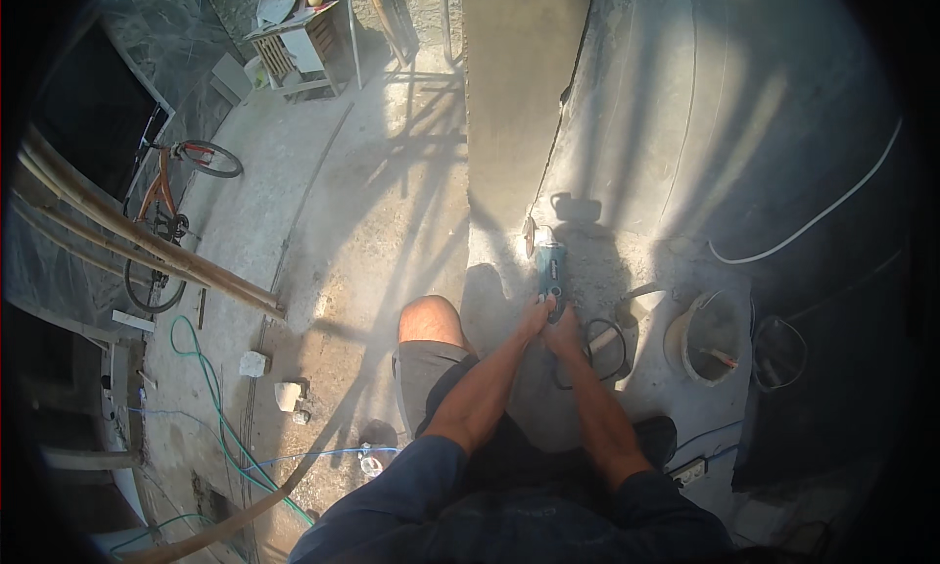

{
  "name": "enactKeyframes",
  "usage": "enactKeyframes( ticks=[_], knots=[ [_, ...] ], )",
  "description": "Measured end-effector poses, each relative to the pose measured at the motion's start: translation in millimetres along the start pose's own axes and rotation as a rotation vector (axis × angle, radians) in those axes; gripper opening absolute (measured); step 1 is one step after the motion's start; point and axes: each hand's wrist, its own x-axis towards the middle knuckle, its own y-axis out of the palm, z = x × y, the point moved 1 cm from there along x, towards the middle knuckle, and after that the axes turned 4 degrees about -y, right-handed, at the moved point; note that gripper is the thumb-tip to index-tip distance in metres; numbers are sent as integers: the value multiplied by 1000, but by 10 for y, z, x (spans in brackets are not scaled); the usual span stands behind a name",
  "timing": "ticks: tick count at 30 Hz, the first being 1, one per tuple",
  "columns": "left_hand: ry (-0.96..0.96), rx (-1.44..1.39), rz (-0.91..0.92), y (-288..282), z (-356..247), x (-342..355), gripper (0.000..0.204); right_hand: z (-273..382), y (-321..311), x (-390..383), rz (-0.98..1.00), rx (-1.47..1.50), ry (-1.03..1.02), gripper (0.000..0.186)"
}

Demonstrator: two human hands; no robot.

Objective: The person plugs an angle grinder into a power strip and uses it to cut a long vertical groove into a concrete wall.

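A teal angle grinder [551,268] points away from me, low over the dusty concrete. My left hand [535,317] is closed on the near part of its body. Just right of it and slightly nearer, my right hand [562,335] is wrapped round the rear of the grinder. The thin cutting disc [530,237] stands upright on the tool's left side, by the foot of a dark line in the plastered wall [646,94]. I cannot tell whether the disc touches the wall. A black cord [624,353] loops on the ground beside my right forearm.
A bucket [707,339] stands to the right near a white cable [783,243]. A power strip [689,472] lies behind my right arm. Wooden poles [147,236], a bicycle [162,207], a green hose [217,407] and broken blocks [255,364] are on the left.
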Motion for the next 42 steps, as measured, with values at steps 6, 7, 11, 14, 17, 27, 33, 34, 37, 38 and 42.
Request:
enactKeyframes(
  ticks=[6,7,11,14,17,27,33,34,37,38,42],
  knots=[
    [-11,75,-66,-40,-71,-38,35,46,20,37,37,38,91,61],
    [8,43,-82,31,-119,-31,36,5,-9,73,25,31,67,60],
    [-41,0,-12,116,-159,-23,39,-63,-6,120,-10,33,39,67],
    [-46,10,-41,-42,-54,58,42,222,-18,39,39,112,86,66],
    [-30,34,-34,32,-66,63,43,181,-62,59,14,76,56,64],
    [-74,37,-11,62,-111,-9,39,177,-93,52,76,156,205,58],
    [-41,83,-35,-122,-98,53,38,454,-84,6,114,157,211,56],
    [-49,74,-25,-79,-119,58,38,477,-129,5,82,144,186,56],
    [-49,48,-21,32,-193,56,36,411,-160,38,41,133,143,55],
    [-45,51,-13,61,-216,39,36,392,-170,56,39,136,126,54],
    [-35,35,-33,-22,-239,-58,36,650,-264,-91,58,172,217,55]
  ],
)
